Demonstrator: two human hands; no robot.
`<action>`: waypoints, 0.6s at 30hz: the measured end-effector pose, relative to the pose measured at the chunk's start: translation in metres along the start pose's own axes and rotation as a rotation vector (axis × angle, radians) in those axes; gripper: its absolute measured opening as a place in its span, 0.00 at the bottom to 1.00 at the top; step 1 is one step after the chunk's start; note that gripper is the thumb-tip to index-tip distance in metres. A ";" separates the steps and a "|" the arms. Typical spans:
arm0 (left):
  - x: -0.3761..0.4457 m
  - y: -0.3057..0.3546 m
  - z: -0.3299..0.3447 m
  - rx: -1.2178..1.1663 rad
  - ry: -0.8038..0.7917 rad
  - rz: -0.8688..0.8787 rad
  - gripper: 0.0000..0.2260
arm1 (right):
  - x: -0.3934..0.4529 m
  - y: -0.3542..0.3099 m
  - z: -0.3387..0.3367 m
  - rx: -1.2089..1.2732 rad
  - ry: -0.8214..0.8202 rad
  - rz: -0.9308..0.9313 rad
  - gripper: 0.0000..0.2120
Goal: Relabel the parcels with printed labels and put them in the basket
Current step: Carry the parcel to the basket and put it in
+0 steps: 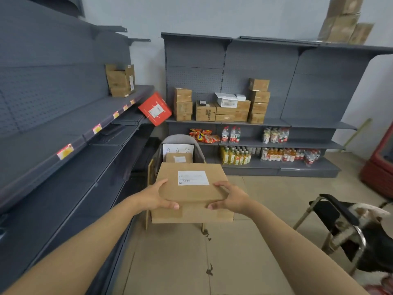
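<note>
I hold a flat brown cardboard parcel (189,188) with a white printed label (193,178) on its top face. My left hand (156,198) grips its near left corner, thumb under the front edge. At the near right corner my right hand (230,198) grips it the same way. Just beyond the parcel stands a grey basket (180,139) with a handwritten paper sign; a smaller labelled brown parcel (179,157) lies inside it. A larger brown box (191,215) sits directly below the held parcel.
Grey shelving (63,135) runs along the left. Back shelves (265,122) carry stacked cardboard boxes, bottles and snack bags. A red labelled box (155,109) leans in the corner. A black folding chair (338,216) stands at right. The floor is tan tile.
</note>
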State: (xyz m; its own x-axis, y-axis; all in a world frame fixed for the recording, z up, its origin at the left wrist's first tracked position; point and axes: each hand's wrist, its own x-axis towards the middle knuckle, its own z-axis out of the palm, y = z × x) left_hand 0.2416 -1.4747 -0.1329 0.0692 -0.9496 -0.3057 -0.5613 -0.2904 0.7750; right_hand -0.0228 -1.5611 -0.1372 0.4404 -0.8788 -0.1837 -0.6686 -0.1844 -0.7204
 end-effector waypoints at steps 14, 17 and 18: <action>0.240 -0.036 -0.105 0.016 0.040 -0.166 0.57 | 0.299 -0.014 -0.008 -0.099 -0.124 -0.022 0.42; 0.299 -0.053 -0.136 0.019 0.035 -0.170 0.57 | 0.366 -0.020 0.001 -0.140 -0.111 -0.010 0.42; 0.318 -0.057 -0.148 0.021 0.039 -0.166 0.57 | 0.387 -0.023 0.002 -0.141 -0.105 -0.005 0.42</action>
State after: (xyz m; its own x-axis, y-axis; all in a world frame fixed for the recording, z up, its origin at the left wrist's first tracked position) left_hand 0.4172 -1.7780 -0.1927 0.1936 -0.8928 -0.4067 -0.5563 -0.4413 0.7041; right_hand 0.1641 -1.8961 -0.1928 0.4993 -0.8281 -0.2547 -0.7402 -0.2549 -0.6223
